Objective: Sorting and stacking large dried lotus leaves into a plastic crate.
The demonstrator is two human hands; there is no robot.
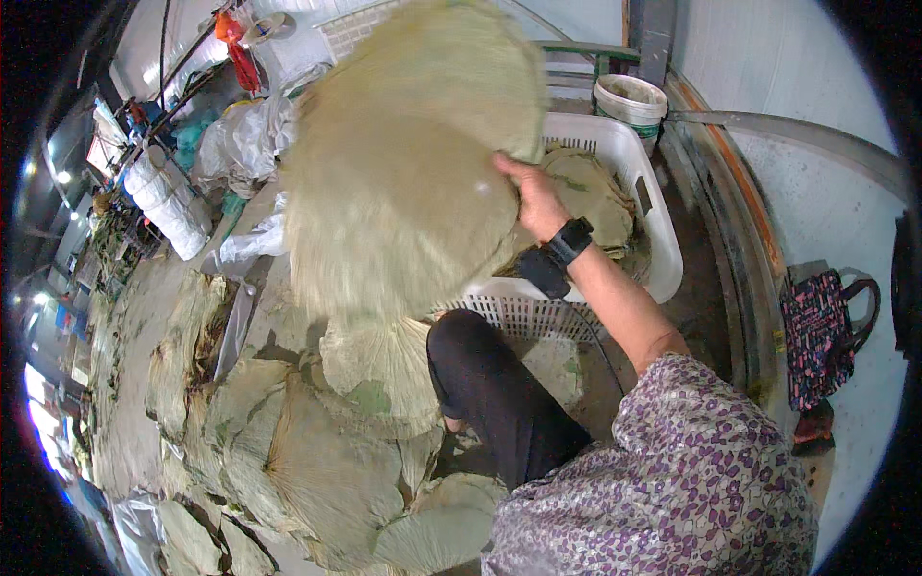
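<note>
Where the floral sleeve [672, 461] ends: bare right forearm, extended forward; black wristband [570, 242] on it, dark box-shaped unit [544, 274] just beside.
Leg: bent, in black trousers [499, 394], knee near the basket.
Floor leaves [327, 470]: dried, round, radially veined, overlapping, spread left of the leg.
Right hand [531, 197]: pinching the held leaf at its right side, thumb over the near face; other fingers hidden.
Left hand: out of sight; its state cannot be told.
Held dried lotus leaf [403, 202]: broad, pale grey-green, motion-blurred, raised before the person, hiding part of the basket; one leaf or several layered, cannot tell.
Basket [663, 240]: white plastic, slotted walls, beyond the knee; stacked leaves [591, 197] inside.
Handbag [821, 336]: patterned, dark and pink, against the pale wall at right.
Bucket [629, 110]: white and green, just behind the basket.
Sack [168, 197]: white, upright, far left.
Red bag [240, 58]: hanging, background.
</note>
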